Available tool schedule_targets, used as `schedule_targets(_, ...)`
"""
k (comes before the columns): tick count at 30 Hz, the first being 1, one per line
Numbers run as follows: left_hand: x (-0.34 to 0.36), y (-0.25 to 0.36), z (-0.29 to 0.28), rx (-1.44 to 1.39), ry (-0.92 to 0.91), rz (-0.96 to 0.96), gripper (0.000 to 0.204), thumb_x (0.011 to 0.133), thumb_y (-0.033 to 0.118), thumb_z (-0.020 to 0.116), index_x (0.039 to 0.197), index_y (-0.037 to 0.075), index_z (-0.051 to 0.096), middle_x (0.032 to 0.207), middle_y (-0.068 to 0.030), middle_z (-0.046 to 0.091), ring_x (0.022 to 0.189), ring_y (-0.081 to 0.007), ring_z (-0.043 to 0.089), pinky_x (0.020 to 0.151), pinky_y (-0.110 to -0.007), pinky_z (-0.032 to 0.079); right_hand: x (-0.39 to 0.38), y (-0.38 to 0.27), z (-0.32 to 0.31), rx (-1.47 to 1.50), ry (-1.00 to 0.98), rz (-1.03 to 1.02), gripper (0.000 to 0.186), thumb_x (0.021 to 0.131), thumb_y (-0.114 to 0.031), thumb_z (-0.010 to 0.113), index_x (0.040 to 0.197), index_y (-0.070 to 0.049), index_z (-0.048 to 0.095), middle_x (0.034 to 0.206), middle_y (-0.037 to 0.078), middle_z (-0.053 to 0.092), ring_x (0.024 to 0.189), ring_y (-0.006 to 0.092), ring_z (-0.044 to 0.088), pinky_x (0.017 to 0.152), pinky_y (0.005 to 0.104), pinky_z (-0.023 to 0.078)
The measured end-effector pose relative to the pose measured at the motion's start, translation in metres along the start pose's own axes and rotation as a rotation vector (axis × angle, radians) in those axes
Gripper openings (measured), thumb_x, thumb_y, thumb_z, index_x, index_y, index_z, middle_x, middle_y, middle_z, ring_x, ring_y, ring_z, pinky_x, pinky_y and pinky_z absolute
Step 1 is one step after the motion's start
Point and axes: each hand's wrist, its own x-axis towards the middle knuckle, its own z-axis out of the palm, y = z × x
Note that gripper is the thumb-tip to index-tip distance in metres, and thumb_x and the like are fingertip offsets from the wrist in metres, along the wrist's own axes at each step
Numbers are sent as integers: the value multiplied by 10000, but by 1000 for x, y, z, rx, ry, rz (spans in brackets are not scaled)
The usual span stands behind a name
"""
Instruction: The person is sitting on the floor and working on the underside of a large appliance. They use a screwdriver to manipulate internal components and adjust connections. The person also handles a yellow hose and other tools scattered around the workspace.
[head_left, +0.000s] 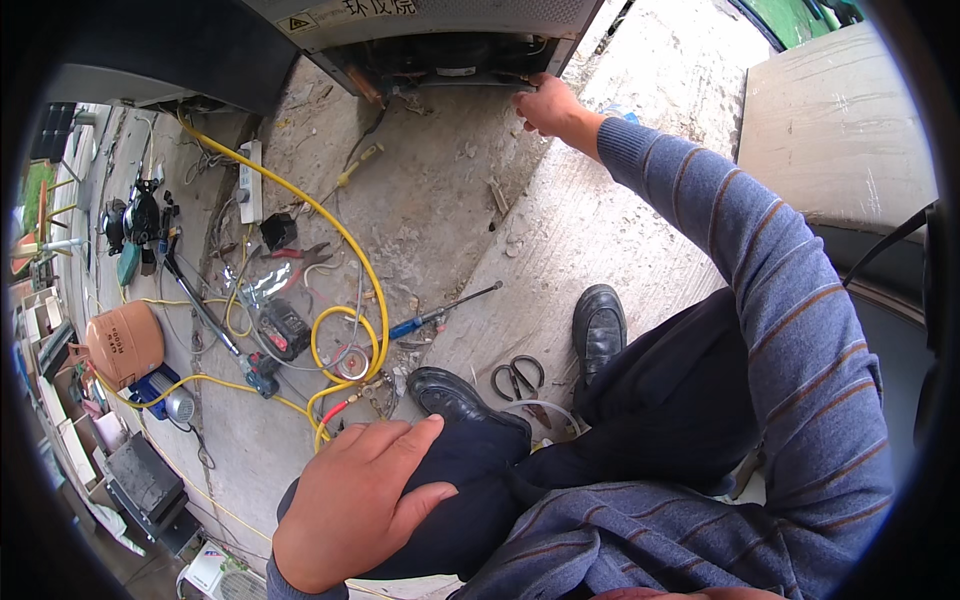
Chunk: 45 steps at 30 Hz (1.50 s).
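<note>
My right hand [547,108] reaches to the right corner of the open compressor bay [450,62] at the bottom of a metal appliance [420,18], fingers curled at its lower edge; what they hold, if anything, is too small to make out. Some copper pipe [360,82] shows at the bay's left side. Near the bottom of the view my left hand [365,500] rests over my dark-trousered knee, fingers apart and holding nothing. Black scissors [517,376] lie between my shoes, and a long tool with a blue handle [408,327] lies beyond my left shoe.
Yellow hoses [300,195], a power strip [249,180], red-handled pliers [300,255], a battery [285,325], an orange gas cylinder [130,342] and a blue pump [160,390] crowd the concrete at left. A dark appliance [180,55] stands upper left, a pale panel [830,120] at right.
</note>
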Motion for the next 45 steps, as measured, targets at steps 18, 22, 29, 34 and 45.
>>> schedule_targets(18, 1, 3, 1, -2, -27, -50, 566, 863, 318, 786, 1321, 27, 624, 1174, -160, 701, 1072, -380, 647, 957, -444, 516, 22, 19, 1, -212, 117, -32, 489, 950, -348, 632, 1046, 129, 689, 893, 254, 738, 954, 353, 744, 828, 404, 577)
schedule_targets(22, 0, -2, 4, 15, -17, -14, 570, 879, 329, 764, 1341, 31, 611, 1133, -153, 673, 1023, -361, 631, 897, -424, 513, 4, 3, -3, -235, 30, 68, 528, 965, -400, 634, 992, 123, 706, 867, 244, 740, 948, 368, 746, 848, 410, 574)
schedule_targets(29, 1, -2, 5, 26, -7, 15, 576, 887, 338, 753, 1352, 32, 602, 1113, -151, 659, 999, -351, 622, 866, -415, 511, -17, -7, -1, -276, -249, 45, 530, 952, -431, 616, 897, 89, 701, 760, 172, 727, 685, 278, 713, 604, 386, 579)
schedule_targets(34, 1, 4, 3, 12, -25, -55, 572, 859, 319, 791, 1325, 34, 624, 1179, -151, 702, 1064, -374, 649, 960, -444, 516, -20, 2, 14, -364, -386, -4, 484, 923, -388, 622, 890, 90, 695, 740, 161, 713, 637, 254, 685, 556, 382, 566)
schedule_targets(45, 5, 7, 0, -10, -48, -57, 564, 868, 309, 784, 1326, 23, 619, 1169, -160, 694, 1075, -378, 644, 981, -448, 506, -46, -35, 72, -325, -472, -507, 363, 881, -288, 565, 920, 32, 732, 892, 238, 730, 830, 379, 714, 754, 472, 577)
